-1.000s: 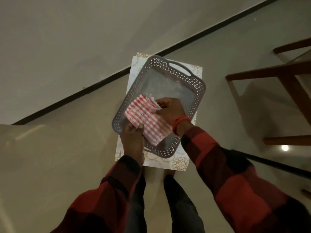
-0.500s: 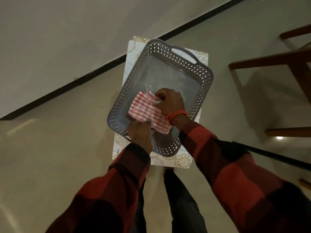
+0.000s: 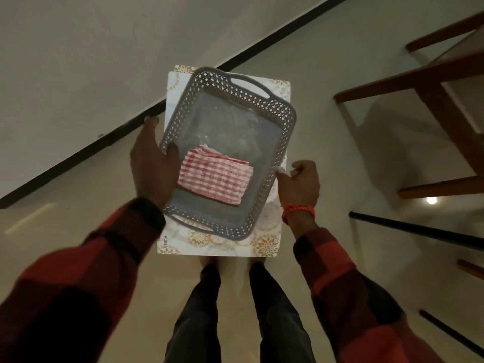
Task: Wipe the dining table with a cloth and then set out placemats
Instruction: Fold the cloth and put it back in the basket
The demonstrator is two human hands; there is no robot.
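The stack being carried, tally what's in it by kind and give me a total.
Cloth, red-and-white checked, folded, lying in the tray: 1
Tray, grey with a perforated rim: 1
Placemats, white with gold flowers, under the tray: at least 1; the number in the pile cannot be told
Total: at least 3

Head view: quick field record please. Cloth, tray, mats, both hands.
cloth: red-white checked, folded, lying in the tray
tray: grey, perforated walls, resting on the placemats
placemats: white with gold flowers, carried flat above the floor
left hand: grips the left side of tray and mats
right hand: curled on the mats' right edge
table: wooden frame at right
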